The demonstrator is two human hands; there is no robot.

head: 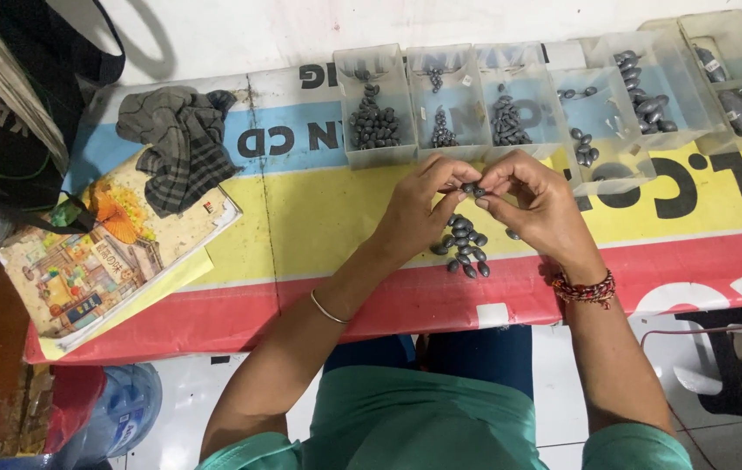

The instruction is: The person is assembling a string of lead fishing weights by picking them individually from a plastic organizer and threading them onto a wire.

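Small grey sinker pinched between left hand and right hand — above the pile.

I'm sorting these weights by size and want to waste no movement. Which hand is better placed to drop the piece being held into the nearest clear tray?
Probably the right hand: it pinches the weight together with the left hand, yet sits closer beneath the tray.

Sinkers dark grey. Trays clear. Table cover striped blue, yellow, red, black lettering. Cloth grey-brown check. Book orange-toned illustration. Right-wrist bracelet red beaded.
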